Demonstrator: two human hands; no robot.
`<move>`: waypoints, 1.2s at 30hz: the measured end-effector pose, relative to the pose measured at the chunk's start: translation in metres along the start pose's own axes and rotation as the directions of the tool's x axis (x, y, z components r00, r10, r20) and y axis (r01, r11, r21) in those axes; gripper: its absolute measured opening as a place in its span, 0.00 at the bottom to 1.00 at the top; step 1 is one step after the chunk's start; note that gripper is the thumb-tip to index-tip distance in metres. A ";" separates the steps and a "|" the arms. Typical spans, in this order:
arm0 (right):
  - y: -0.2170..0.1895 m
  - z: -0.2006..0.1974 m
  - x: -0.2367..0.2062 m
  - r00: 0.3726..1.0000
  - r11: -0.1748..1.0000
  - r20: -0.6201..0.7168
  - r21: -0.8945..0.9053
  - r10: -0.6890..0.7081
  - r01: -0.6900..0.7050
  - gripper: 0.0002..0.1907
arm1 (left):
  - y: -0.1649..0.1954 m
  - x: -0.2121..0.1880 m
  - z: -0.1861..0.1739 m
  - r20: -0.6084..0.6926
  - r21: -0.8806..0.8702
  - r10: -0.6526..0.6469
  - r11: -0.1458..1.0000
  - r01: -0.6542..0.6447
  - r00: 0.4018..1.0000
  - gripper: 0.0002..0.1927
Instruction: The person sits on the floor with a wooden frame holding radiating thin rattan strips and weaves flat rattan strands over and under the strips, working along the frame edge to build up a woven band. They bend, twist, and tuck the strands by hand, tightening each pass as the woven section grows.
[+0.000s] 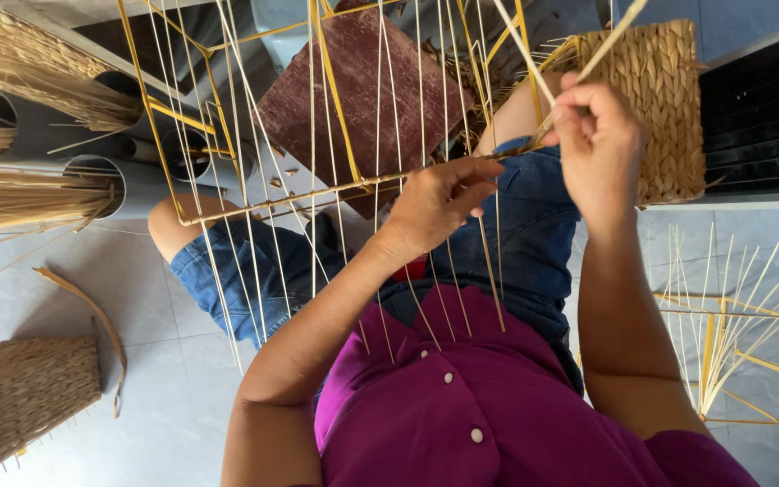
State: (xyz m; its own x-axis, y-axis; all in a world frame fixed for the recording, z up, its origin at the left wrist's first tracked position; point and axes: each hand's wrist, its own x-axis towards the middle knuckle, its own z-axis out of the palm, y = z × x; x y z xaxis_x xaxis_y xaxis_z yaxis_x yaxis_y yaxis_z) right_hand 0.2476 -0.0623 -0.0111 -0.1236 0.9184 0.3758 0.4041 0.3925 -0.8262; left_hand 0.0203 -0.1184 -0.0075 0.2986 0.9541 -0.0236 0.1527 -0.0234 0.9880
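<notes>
The left hand (439, 203) is up in the middle of the view, forearm rising from the near edge, fingers curled and pinched around a thin brown strand (498, 155) right where it crosses the upright pale stakes (379, 135). The right hand (599, 149) sits higher and to the right, wrist bent, fingers closed tight on a pale reed strip (619, 32) that runs up and away out of the top of the view. Both hands are shut on their material, close together but not touching.

The work itself is a yellow wire basket frame (335, 99) held over the person's lap, above the denim shorts (516, 234). Its bars are strung with many thin pale stakes fanning toward the near side, bare of weaving where the hands are.

Far right, a finished woven basket (669, 108) rests against a dark panel. Near right, on the tiled floor (164, 424), another yellow frame (732, 343) with stakes. Left, bundles of dry straw (20, 63) stand in grey pipes.
</notes>
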 end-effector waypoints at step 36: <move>0.002 -0.173 -0.116 0.817 0.722 -0.169 -0.393 0.552 -0.570 0.06 | 0.040 -0.013 -0.111 -0.639 -0.471 0.233 0.635 -0.613 0.733 0.11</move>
State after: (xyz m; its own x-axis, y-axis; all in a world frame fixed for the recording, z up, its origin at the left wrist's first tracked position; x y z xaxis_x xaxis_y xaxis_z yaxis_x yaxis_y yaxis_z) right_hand 0.4196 -0.1771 0.0165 0.2757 0.9581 -0.0780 0.7183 -0.2593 -0.6456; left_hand -0.0815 -0.0984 0.0497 -0.3479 0.8847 0.3104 -0.5297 -0.4586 0.7135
